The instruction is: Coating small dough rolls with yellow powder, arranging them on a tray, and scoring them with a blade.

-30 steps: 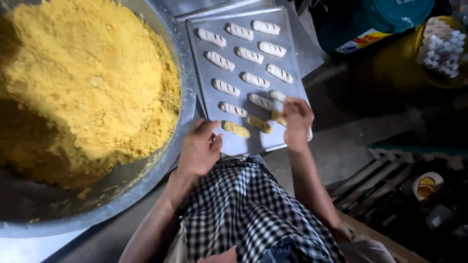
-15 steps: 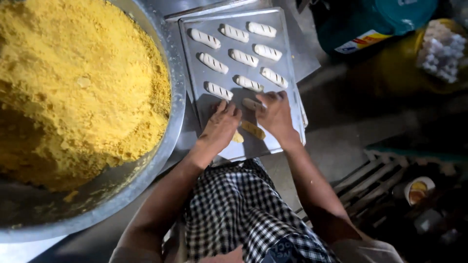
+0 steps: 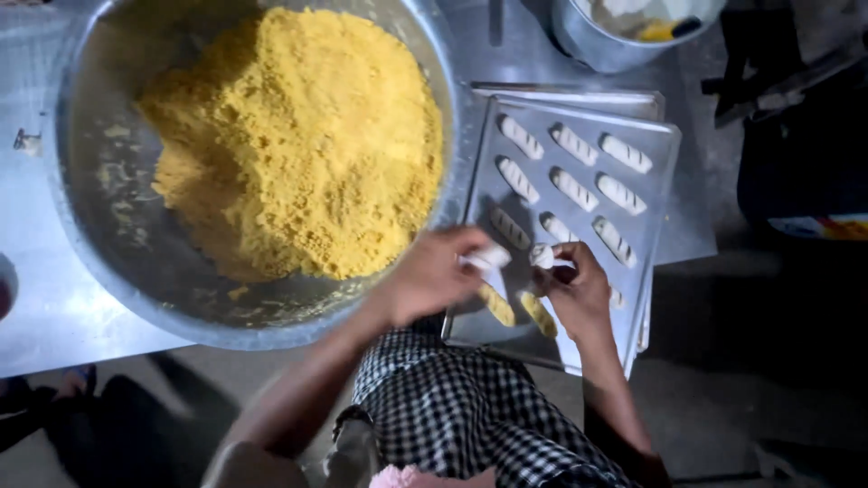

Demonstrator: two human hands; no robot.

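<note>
My left hand (image 3: 429,276) holds a pale, ridged dough piece (image 3: 488,258) over the near left part of a metal baking tray (image 3: 665,176). My right hand (image 3: 574,289) pinches another pale dough piece (image 3: 542,257) beside it. Several white ridged dough pieces (image 3: 574,143) lie in rows on the tray. Two yellow crumb-coated pieces (image 3: 495,305) lie on the tray's near end, between my hands. A large metal bowl (image 3: 86,230) heaped with yellow crumbs (image 3: 298,145) stands to the left, touching the tray.
A steel pot (image 3: 597,41) stands at the back, beyond the tray. The bowl and tray rest on a steel table (image 3: 36,289). My checked garment (image 3: 470,407) fills the lower middle. Dark floor and a dark container (image 3: 800,181) lie to the right.
The view shifted, so the bowl and tray sit further right and lower. Both hands lifted off the tray's near end and each now holds a pale dough piece.
</note>
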